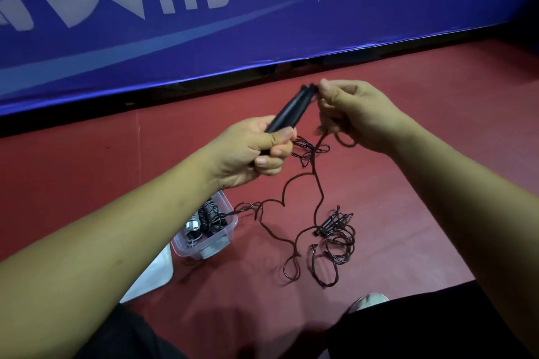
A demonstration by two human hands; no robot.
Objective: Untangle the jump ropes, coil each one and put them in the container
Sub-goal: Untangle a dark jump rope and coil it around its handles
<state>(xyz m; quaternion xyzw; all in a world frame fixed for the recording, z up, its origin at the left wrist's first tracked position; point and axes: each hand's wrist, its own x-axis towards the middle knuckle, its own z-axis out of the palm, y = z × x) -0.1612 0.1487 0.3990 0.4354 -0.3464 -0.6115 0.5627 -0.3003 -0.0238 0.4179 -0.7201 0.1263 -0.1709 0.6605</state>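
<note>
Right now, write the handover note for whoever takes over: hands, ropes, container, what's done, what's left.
Left hand grips two black handles together. Right hand pinches the rope at their top end.
The loose rope hangs uncoiled to the red floor. A second tangled rope lies on the floor to the right.
Done: coiled ropes already in the clear container.
Left: coil the held rope, untangle and coil the floor one, box both.
</note>
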